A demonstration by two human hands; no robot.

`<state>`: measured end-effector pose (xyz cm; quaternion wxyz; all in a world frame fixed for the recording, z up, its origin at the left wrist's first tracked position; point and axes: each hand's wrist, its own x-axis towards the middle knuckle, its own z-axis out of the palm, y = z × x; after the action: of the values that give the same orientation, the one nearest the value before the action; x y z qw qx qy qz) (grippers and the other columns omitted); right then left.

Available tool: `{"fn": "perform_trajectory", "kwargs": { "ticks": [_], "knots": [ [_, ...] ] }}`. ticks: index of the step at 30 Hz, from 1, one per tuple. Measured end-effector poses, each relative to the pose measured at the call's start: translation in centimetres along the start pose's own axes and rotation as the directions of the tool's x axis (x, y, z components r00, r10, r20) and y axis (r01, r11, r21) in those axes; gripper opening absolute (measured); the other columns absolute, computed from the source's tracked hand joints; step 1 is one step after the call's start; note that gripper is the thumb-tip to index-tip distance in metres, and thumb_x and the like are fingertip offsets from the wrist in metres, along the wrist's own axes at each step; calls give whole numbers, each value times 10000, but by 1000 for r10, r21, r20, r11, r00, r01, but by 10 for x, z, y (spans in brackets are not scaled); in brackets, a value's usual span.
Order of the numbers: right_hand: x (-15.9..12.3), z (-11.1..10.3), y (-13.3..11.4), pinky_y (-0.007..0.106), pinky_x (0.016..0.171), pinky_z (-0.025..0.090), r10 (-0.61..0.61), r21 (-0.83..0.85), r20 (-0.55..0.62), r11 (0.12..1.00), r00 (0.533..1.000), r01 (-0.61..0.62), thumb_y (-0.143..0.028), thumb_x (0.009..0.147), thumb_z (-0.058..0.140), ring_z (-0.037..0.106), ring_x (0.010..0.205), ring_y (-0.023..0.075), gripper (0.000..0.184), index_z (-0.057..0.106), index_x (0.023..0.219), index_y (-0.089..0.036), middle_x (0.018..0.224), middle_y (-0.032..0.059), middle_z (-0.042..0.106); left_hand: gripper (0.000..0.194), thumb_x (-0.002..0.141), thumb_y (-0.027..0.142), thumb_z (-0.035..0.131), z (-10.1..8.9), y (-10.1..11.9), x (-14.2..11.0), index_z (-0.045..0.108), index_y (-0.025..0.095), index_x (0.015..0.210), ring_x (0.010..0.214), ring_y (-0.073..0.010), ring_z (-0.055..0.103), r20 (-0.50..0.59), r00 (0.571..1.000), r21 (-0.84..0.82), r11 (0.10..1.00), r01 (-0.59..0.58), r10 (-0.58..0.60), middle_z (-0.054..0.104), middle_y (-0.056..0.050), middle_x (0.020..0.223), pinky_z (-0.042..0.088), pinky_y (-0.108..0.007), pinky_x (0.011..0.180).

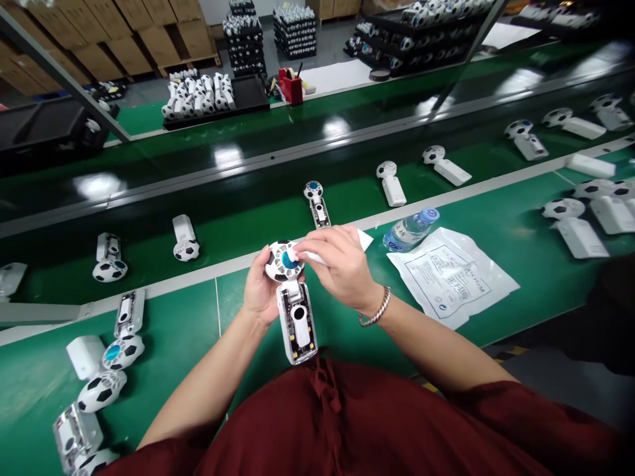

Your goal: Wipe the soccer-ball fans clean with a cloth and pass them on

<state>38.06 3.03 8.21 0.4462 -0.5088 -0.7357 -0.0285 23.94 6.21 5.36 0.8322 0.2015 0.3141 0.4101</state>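
My left hand [262, 287] is closed around the ball-shaped head of a soccer-ball-patterned device [297, 324]. A blue disc [289, 258] sits in the middle of that head. The device's white body hangs down toward me, with a circuit board and a white oval part with a black circle showing. Between the fingers of my right hand [342, 261] is a folded white cloth [366, 240], pressed against the blue disc. Whether it is paper or fabric I cannot tell. My left fingertips are partly hidden behind the head.
Similar devices lie along the green conveyor [258, 218]. More devices [102, 390] are grouped at the left, and others [578, 228] at the right. A water bottle [411, 230] lies beside a white plastic bag [454, 277]. Across the line stands a black tray [251, 94] with several devices.
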Motion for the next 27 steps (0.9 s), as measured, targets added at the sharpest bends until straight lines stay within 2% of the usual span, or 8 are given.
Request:
{"fn": "perform_trajectory", "kwargs": {
  "ticks": [3,6,10,14,18,21,24,27],
  "knots": [
    [-1,-5,7,319,770,405,99,81,-89,992,991,-92,-207,844,547,595,829,151,87,633,858,-207,843,23,664,352,753,506,526,-18,7,31,571,160,799,541,-150,593,5,999,-8,999,41,-41,614,-14,643,482,-268,497],
    [-7,-9,16,325,772,428,165,128,-95,980,982,-153,-169,827,563,601,841,160,84,630,863,-205,833,25,665,403,747,549,521,-41,19,82,543,147,732,496,-147,568,-108,993,79,995,59,-51,576,-21,574,471,-268,487],
    [-20,-9,30,343,773,435,210,138,-47,970,977,-202,-160,823,562,603,828,168,102,629,869,-223,817,10,670,459,770,583,463,-61,42,153,549,133,803,604,-168,603,-280,956,408,912,39,85,607,-64,672,505,-317,623],
    [-25,-9,41,360,806,441,246,123,-34,963,969,-240,-168,824,557,605,820,172,109,630,872,-233,835,12,672,442,691,478,630,-71,60,192,540,111,919,812,-209,613,-361,902,610,791,37,237,620,-125,869,478,-341,750],
    [-25,-7,50,365,817,446,285,123,-41,953,958,-278,-174,817,568,603,815,170,103,634,870,-231,837,15,667,619,504,183,766,-97,81,176,500,185,1062,1243,-295,345,-378,804,811,582,48,459,440,-129,1268,340,-389,962],
    [-24,-2,54,363,798,454,294,141,-32,947,955,-287,-192,821,562,606,825,176,95,633,868,-232,829,16,668,623,450,87,734,-128,99,141,548,249,1022,1342,-345,57,-336,744,939,270,214,577,252,-66,1403,203,-469,1046],
    [-22,3,51,357,776,457,295,166,-14,943,955,-289,-210,828,550,607,829,180,91,634,856,-231,817,18,668,506,446,85,709,-154,112,109,597,226,919,1286,-388,209,-349,732,923,80,376,585,254,-83,1373,257,-510,1013],
    [-18,4,43,346,743,455,272,184,9,945,962,-269,-201,832,544,606,817,176,96,636,846,-228,812,19,668,456,500,160,695,-157,118,90,582,207,940,1094,-304,478,-357,748,932,167,320,560,358,-107,1268,425,-421,879]
  ]
}}
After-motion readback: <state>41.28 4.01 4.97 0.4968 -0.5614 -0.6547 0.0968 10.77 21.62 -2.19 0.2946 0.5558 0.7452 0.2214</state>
